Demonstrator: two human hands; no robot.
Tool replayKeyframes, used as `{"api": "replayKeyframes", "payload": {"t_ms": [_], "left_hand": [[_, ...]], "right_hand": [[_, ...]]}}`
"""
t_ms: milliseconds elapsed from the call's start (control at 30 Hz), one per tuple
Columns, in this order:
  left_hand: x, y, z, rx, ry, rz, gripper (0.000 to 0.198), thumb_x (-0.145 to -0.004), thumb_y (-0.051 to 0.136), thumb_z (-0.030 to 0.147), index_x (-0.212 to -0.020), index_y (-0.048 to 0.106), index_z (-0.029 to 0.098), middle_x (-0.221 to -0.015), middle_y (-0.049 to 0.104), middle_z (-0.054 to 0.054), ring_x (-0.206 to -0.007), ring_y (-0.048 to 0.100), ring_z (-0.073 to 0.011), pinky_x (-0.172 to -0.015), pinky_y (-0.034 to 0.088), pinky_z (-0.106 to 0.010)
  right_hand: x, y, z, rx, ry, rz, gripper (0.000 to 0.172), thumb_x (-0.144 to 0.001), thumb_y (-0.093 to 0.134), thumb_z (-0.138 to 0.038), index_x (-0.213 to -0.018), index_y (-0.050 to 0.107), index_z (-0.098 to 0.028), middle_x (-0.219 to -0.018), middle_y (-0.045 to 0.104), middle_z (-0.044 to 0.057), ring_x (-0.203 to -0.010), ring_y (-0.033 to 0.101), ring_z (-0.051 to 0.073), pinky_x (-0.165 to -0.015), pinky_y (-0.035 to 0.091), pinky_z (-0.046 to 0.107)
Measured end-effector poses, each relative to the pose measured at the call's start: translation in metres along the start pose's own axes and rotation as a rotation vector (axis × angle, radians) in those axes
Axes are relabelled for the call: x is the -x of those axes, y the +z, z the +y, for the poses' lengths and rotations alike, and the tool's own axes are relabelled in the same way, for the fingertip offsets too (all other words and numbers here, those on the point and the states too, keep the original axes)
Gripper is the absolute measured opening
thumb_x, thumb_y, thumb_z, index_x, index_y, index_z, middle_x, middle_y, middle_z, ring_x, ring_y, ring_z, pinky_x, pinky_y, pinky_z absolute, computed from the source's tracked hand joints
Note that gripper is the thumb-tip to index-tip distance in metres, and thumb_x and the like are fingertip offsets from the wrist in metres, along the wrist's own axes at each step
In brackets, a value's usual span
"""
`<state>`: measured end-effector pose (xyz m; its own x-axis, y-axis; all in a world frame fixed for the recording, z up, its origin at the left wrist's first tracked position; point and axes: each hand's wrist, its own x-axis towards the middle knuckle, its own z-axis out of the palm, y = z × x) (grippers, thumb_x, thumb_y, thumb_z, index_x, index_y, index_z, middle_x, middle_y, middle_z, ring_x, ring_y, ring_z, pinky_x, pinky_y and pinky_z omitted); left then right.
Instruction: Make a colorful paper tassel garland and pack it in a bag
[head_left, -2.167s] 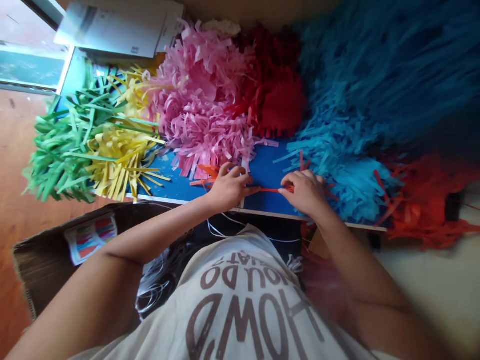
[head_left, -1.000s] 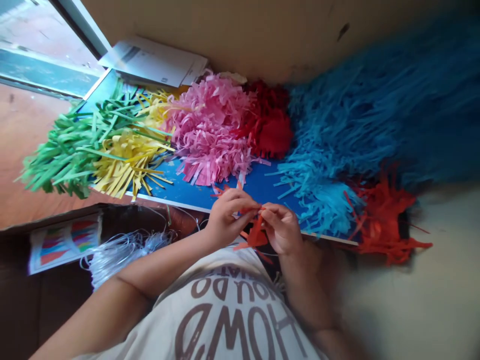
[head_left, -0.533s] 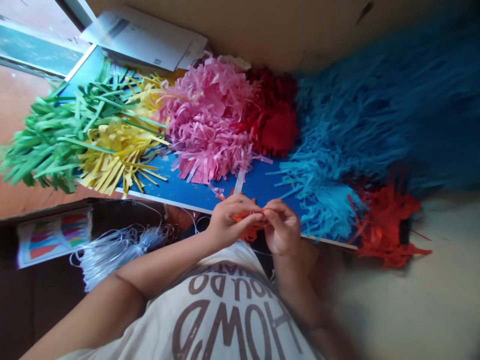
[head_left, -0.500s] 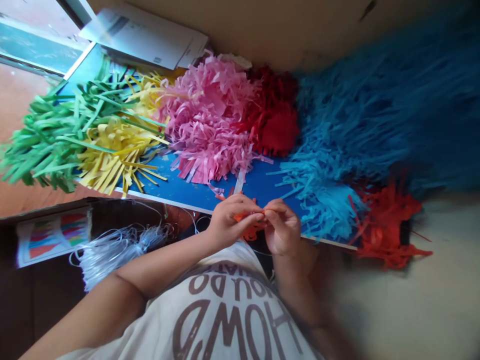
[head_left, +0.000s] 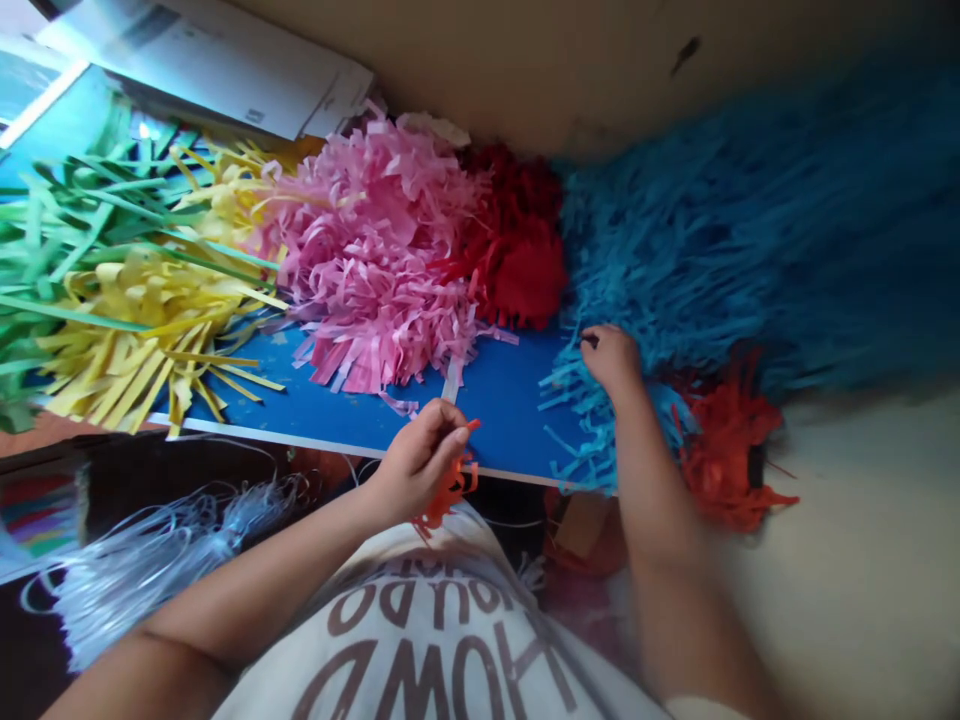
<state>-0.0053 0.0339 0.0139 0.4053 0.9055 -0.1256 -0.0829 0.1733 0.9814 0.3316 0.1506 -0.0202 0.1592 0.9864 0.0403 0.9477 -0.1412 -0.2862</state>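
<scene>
Right now the left hand (head_left: 415, 465) is closed in a pinch around a small bunch of orange-red paper strips (head_left: 448, 492), which poke out above the fingers and dangle below the palm, over the cream T-shirt (head_left: 427, 670). The right hand (head_left: 611, 360) lies curled against the light-blue paper fringe (head_left: 600, 400), apparently gripping nothing, though that is hard to tell from this angle. Between the hands lies a blue board (head_left: 510, 410), with pink paper fringe (head_left: 375, 270) beside the left hand and red paper fringe (head_left: 727, 450) just past the right.
</scene>
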Motion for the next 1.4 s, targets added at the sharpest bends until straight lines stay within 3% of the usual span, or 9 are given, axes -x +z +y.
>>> {"api": "replayKeyframes", "payload": {"t_ms": [167,433,567,700,900,1067,1167,1300,1400], "left_hand": [[0.001,-0.003,-0.005,-0.077,-0.025,-0.058,0.025,-0.098,0.052,0.04,-0.085,0.054,0.02,-0.072,0.055,0.002,-0.062,0.05,-0.0103,-0.058,0.041,-0.022],[0.002,0.002,-0.005,-0.259,0.105,-0.173,0.018,-0.099,0.049,0.031,-0.088,0.054,0.019,-0.071,0.058,0.002,-0.062,0.051,-0.0099,-0.064,0.044,-0.022],[0.007,0.009,-0.003,-0.261,0.113,-0.212,0.018,-0.1,0.048,0.032,-0.089,0.054,0.019,-0.072,0.059,0.002,-0.062,0.052,-0.0101,-0.062,0.044,-0.022],[0.011,0.009,-0.002,-0.22,0.072,-0.178,0.021,-0.099,0.05,0.035,-0.086,0.054,0.019,-0.07,0.059,0.002,-0.06,0.052,-0.0097,-0.061,0.044,-0.022],[0.006,0.005,-0.003,0.034,-0.11,-0.101,0.034,-0.094,0.059,0.051,-0.086,0.053,0.018,-0.068,0.056,0.004,-0.052,0.047,-0.0068,-0.05,0.038,-0.019],[-0.002,0.012,-0.009,0.372,-0.27,-0.084,0.045,-0.082,0.074,0.057,-0.085,0.05,0.019,-0.059,0.048,0.008,-0.043,0.034,-0.0027,-0.044,0.027,-0.016],[-0.002,0.016,-0.012,0.407,-0.29,-0.079,0.046,-0.08,0.076,0.056,-0.085,0.051,0.018,-0.058,0.048,0.008,-0.043,0.034,-0.0024,-0.044,0.024,-0.016],[-0.002,0.017,-0.013,0.366,-0.287,-0.071,0.045,-0.079,0.077,0.055,-0.085,0.055,0.016,-0.061,0.053,0.006,-0.046,0.037,-0.0024,-0.045,0.026,-0.016],[-0.002,0.017,-0.012,0.321,-0.289,-0.058,0.046,-0.078,0.077,0.057,-0.086,0.06,0.015,-0.065,0.058,0.003,-0.051,0.044,-0.004,-0.048,0.031,-0.016]], "right_hand": [[0.013,-0.006,0.018,0.033,-0.124,-0.076,0.022,-0.079,0.065,-0.021,-0.097,0.076,-0.017,-0.107,0.073,0.012,-0.101,0.066,0.027,-0.094,0.052,0.04],[0.005,-0.006,-0.011,0.036,-0.232,0.016,0.033,-0.087,0.049,-0.014,-0.105,0.077,-0.018,-0.108,0.073,0.012,-0.101,0.066,0.027,-0.093,0.051,0.038],[-0.012,0.01,-0.021,0.124,-0.128,-0.038,0.028,-0.089,0.057,-0.024,-0.107,0.077,-0.015,-0.106,0.073,0.016,-0.095,0.066,0.029,-0.087,0.051,0.04],[-0.018,0.007,-0.017,0.144,-0.063,-0.064,0.022,-0.085,0.061,-0.022,-0.099,0.078,-0.019,-0.1,0.074,0.014,-0.09,0.066,0.028,-0.083,0.051,0.039],[-0.001,-0.014,-0.001,-0.212,-0.182,0.081,0.028,-0.086,0.056,-0.025,-0.104,0.076,-0.017,-0.105,0.072,0.012,-0.093,0.067,0.024,-0.088,0.054,0.038],[0.021,-0.02,0.007,-0.289,-0.089,0.244,0.022,-0.083,0.063,-0.029,-0.097,0.076,-0.017,-0.102,0.073,0.012,-0.09,0.069,0.024,-0.085,0.055,0.038],[0.03,-0.025,0.01,-0.273,-0.026,0.301,0.024,-0.087,0.063,-0.029,-0.103,0.077,-0.018,-0.098,0.075,0.01,-0.087,0.07,0.024,-0.087,0.054,0.039],[0.034,-0.038,0.017,-0.296,-0.065,0.435,0.014,-0.084,0.07,-0.024,-0.09,0.079,-0.016,-0.1,0.075,0.013,-0.094,0.069,0.023,-0.091,0.052,0.035],[0.048,-0.046,0.011,-0.483,0.058,0.616,0.018,-0.082,0.071,-0.019,-0.096,0.078,-0.01,-0.092,0.074,0.016,-0.083,0.069,0.021,-0.08,0.053,0.034]]}}
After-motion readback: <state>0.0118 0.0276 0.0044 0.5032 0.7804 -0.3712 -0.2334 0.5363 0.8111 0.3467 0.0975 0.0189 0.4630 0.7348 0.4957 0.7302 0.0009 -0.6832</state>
